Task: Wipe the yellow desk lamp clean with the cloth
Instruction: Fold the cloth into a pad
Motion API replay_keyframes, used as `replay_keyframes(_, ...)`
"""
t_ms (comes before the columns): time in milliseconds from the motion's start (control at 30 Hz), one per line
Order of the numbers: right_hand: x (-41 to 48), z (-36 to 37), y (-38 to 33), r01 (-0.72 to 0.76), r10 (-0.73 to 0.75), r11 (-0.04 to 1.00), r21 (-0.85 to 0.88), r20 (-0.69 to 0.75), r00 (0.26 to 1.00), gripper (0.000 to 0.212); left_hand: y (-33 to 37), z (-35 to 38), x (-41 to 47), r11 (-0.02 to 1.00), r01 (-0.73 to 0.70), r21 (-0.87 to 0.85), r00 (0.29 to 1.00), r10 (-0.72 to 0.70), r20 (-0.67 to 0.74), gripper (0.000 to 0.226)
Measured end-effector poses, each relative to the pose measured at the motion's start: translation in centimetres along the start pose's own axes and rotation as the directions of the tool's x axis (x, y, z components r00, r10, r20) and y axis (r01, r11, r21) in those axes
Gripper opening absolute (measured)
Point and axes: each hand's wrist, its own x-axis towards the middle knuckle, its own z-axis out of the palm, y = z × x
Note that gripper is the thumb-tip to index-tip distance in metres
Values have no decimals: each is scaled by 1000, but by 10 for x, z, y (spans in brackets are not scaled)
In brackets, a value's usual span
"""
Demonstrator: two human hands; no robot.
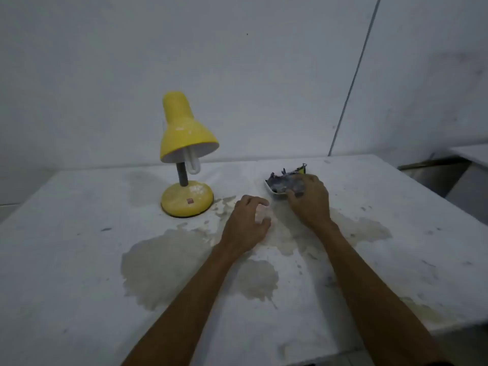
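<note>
The yellow desk lamp point(187, 154) stands upright at eleven o'clock, its smooth cone shade tilted toward me. My right hand point(310, 200) clutches the crumpled grey cloth point(284, 182); my left hand point(247, 223) curls loosely around something pale.

The desk lamp point(184, 154) is bright yellow — shade and round base alike — with a dark grey stem, a white bulb, pale dusty speckles and a small reddish square on the base. The table point(79, 260) is whitish-grey, blotched with beige stains near its middle and front edge. The cloth point(286, 182) is mottled grey-blue — yellow at one corner.
</note>
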Motion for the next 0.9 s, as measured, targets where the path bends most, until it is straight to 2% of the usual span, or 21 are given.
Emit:
replay_keyframes(100, 13, 5, 5, 132, -112, 981, -140, 144, 983, 41, -9, 7, 8, 1000, 2, 24, 1000, -2, -3, 35)
replay_keyframes(200, 21, 2, -5, 187, -170, 981, -44, 247, 954, 21, -15, 8, 8, 999, 47, -5, 999, -47, -5, 36)
replay_keyframes(300, 31, 6, -9, 127, -129, 992, 26, 307, 943, 19, -19, 7, 8, 994, 92, -62, 996, -92, 6, 36)
replay_keyframes(367, 37, 11, -10, 62, -68, 998, 33, 236, 969, 25, -18, 7, 7, 992, 102, -74, 995, -102, 3, 36)
replay_keyframes(467, 44, 18, -15, -34, 26, 989, 144, 56, 998, 25, -18, 9, 8, 996, 79, -50, 997, -79, 3, 33)
replay_keyframes(667, 69, 5, -40, -106, 177, 924, 368, -165, 970, 26, -19, 11, 7, 999, 35, 42, 998, -37, 47, 26)
replay_keyframes(800, 80, -14, -62, -61, 192, 874, 482, -227, 955, 21, -19, 13, 7, 1000, 17, 10, 1000, -17, 24, 28)
replay_keyframes(900, 79, -29, -85, 26, 117, 857, 515, -242, 963, 18, -10, 6, 9, 996, -25, -85, 994, 16, -104, 38)
